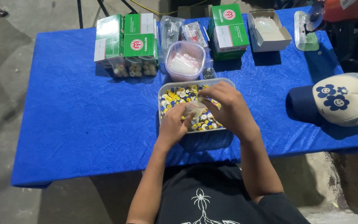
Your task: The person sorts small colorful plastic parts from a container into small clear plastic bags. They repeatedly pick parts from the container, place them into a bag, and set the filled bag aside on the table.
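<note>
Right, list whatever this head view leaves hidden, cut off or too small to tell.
- Clear bag: contents covered by left hand and right hand.
- Tray: near part hidden under both hands.
- Orange object: cut off by top edge.
- Small bags: contents too small.

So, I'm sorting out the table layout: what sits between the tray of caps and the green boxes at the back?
In the head view, a clear round tub sits between the tray and the green boxes.

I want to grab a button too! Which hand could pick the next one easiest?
Probably the right hand: its fingertips hang over the tray of buttons, while the left hand holds a small clear bag.
</note>
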